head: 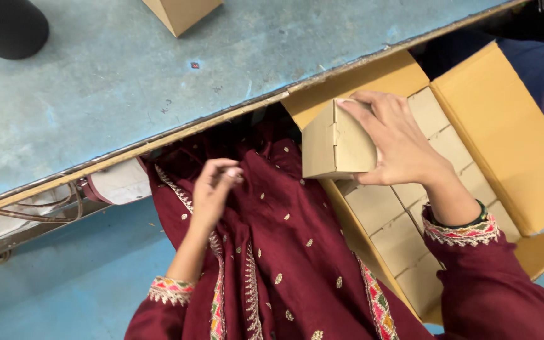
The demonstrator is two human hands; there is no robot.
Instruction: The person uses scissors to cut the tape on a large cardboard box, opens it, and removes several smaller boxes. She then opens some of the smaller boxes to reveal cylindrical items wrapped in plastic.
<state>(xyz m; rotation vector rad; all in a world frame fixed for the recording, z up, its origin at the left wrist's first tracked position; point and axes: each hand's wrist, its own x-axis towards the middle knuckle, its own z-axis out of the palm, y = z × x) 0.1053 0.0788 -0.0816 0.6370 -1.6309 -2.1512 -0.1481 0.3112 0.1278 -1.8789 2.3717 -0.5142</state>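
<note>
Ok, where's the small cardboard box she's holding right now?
In the head view, the small cardboard box is right of centre, gripped by the right hand just above the open carton of similar boxes, below the blue table's edge.

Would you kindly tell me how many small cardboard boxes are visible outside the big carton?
2: one small box held in the right hand above the open carton, another on the blue table, cut off by the frame's top edge.
</note>
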